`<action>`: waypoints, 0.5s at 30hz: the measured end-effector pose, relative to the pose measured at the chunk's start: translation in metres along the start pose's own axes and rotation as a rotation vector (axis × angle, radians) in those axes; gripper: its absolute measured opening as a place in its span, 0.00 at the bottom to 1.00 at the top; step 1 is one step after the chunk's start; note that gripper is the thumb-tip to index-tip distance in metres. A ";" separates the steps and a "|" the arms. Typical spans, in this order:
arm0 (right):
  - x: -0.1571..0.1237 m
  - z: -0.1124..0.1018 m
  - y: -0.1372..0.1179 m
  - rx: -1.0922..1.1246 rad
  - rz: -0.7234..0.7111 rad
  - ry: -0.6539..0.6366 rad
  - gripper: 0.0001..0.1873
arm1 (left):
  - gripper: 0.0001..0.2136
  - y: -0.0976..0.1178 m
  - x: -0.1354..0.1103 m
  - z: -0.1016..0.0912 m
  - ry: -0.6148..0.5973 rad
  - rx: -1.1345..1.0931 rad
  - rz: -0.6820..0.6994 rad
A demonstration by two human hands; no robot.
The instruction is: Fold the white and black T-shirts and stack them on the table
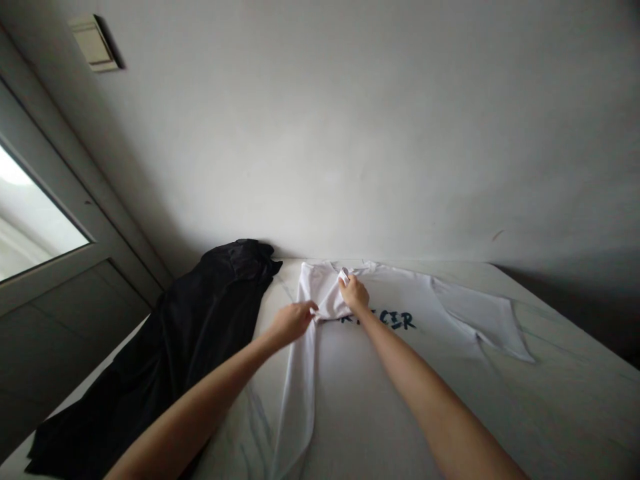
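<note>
Shirt (pixel 400 293), white, long-sleeved, navy-lettered, partly folded; left hand (pixel 293 323) and right hand (pixel 355 293) pinch its fabric.

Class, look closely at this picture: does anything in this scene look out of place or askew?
The crumpled black cloth garment looks odd: it lies bunched at the left, unlike the flat white long-sleeved shirt, whose folded-over fabric, pinched by the right hand, partly covers the dark blue lettering.
</note>
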State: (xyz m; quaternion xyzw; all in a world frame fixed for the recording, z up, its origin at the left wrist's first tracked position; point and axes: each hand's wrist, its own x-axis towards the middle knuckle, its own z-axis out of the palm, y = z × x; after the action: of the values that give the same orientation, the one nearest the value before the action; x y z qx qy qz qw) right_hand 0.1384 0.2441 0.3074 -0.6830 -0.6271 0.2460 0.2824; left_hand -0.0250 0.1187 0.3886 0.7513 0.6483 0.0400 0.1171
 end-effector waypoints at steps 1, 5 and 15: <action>-0.001 0.002 0.002 0.002 -0.002 -0.007 0.19 | 0.13 -0.014 0.029 -0.007 0.080 0.023 -0.023; -0.003 0.004 0.009 -0.015 -0.034 -0.038 0.16 | 0.13 -0.067 0.128 -0.024 0.250 -0.015 -0.021; -0.007 -0.004 0.003 -0.110 0.033 -0.035 0.18 | 0.09 -0.114 0.197 -0.006 0.143 -0.130 0.085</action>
State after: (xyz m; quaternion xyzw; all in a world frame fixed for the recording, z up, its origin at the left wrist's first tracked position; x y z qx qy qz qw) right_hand 0.1423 0.2370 0.3081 -0.7033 -0.6331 0.2278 0.2292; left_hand -0.1051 0.3285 0.3499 0.7640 0.6187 0.1403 0.1175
